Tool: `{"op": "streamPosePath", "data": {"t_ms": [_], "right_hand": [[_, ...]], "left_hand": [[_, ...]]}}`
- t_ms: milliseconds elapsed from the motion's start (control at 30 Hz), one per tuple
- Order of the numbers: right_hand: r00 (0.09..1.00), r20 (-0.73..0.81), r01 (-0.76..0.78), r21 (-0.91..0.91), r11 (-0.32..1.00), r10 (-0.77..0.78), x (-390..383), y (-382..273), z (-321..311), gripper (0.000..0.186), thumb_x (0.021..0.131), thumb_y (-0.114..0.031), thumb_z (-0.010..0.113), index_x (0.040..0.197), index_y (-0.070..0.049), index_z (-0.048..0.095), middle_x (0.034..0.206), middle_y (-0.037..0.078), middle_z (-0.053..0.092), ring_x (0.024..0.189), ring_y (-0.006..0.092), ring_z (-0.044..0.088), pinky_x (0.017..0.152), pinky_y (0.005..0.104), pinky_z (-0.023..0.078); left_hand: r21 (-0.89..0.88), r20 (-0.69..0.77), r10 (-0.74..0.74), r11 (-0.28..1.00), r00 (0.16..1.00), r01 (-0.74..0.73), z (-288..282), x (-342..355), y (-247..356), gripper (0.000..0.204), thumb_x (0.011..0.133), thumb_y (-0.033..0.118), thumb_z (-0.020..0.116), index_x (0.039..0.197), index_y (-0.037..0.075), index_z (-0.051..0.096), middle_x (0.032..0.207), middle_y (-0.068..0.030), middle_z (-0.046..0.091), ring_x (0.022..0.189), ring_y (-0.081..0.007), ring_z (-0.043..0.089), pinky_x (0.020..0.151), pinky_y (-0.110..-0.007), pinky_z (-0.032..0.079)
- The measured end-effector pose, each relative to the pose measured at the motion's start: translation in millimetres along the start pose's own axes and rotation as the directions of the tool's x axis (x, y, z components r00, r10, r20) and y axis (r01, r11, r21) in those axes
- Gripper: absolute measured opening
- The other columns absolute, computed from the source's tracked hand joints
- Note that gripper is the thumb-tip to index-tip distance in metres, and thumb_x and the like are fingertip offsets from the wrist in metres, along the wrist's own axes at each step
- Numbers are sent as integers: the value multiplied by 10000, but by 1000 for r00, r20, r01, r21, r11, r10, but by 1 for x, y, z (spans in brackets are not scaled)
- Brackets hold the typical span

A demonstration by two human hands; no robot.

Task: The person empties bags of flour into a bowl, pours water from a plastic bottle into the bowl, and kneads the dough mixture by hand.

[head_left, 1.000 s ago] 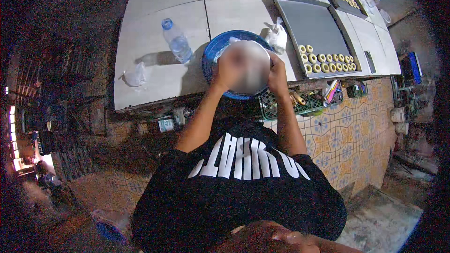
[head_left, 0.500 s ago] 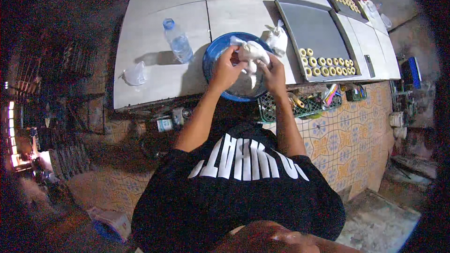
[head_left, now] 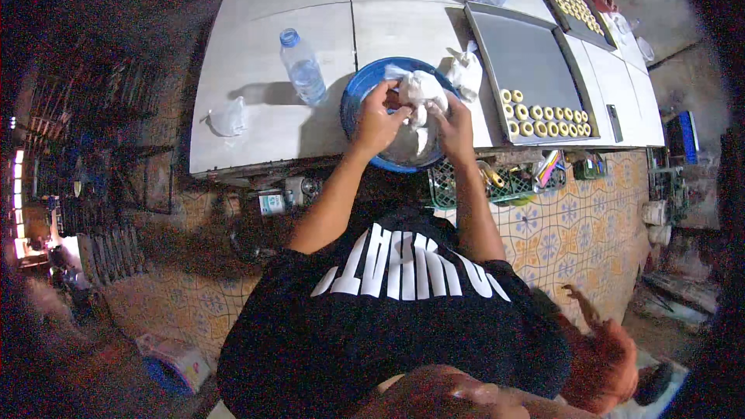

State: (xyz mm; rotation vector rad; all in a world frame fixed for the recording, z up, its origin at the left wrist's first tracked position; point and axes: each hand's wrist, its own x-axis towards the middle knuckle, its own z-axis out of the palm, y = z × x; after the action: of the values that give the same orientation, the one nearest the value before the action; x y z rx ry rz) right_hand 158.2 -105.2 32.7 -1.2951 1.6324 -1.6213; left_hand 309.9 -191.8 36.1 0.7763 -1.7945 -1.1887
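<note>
Over a round blue basin [head_left: 349, 97] at the table's near edge, I hold a plastic bag [head_left: 423, 89] packed with something white, knotted or twisted in the middle. My left hand [head_left: 379, 126] pinches it from the left, thumb and fingers at its narrow part. My right hand [head_left: 455, 128] grips the right side, fingers partly hidden by the bag. A loose white end hangs down between both hands into the basin. Just right of the basin stands a second filled white bag [head_left: 465, 74].
A clear bottle [head_left: 304, 74] and a small bag [head_left: 228, 118] are on the left. A metal tray [head_left: 528, 54] of dough rings lies right, another tray [head_left: 574, 12] beyond. A green crate [head_left: 508, 190] sits below the table edge. Another person [head_left: 609, 361] is at the lower right.
Both hands keep their hold on the bag with little movement. The view has shifted slightly. A person in orange has come into sight at the lower right.
</note>
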Motion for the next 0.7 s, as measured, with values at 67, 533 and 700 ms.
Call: {"op": "streamPosePath", "data": {"t_ms": [67, 533, 700], "right_hand": [[997, 52, -52, 32, 998, 50, 1, -12, 3, 354, 870, -69, 629, 1208, 28, 583, 1054, 99, 666, 949, 159, 612, 843, 310, 497], [960, 69, -279, 121, 953, 273, 2, -8, 2, 304, 946, -243, 607, 1125, 2, 622, 911, 19, 647, 755, 72, 554, 651, 239, 461], [814, 155, -560, 467, 684, 560, 5, -11, -8, 304, 965, -263, 575, 1168, -40, 616, 992, 44, 667, 817, 150, 623, 700, 310, 518]], "left_hand": [[-193, -19, -60, 980, 998, 55, -3, -2, -16, 461, 751, -7, 751, 1168, 0, 555, 964, -83, 659, 841, -156, 644, 739, -296, 521], [-263, -34, -142, 956, 989, 128, -9, -7, 6, 344, 838, 29, 702, 1143, 21, 544, 953, -87, 671, 884, -159, 654, 756, -285, 523], [-172, 17, 18, 985, 1000, -15, -19, -16, 25, 257, 797, 94, 751, 1010, 49, 615, 1034, -47, 646, 947, -157, 629, 753, -280, 522]]}}
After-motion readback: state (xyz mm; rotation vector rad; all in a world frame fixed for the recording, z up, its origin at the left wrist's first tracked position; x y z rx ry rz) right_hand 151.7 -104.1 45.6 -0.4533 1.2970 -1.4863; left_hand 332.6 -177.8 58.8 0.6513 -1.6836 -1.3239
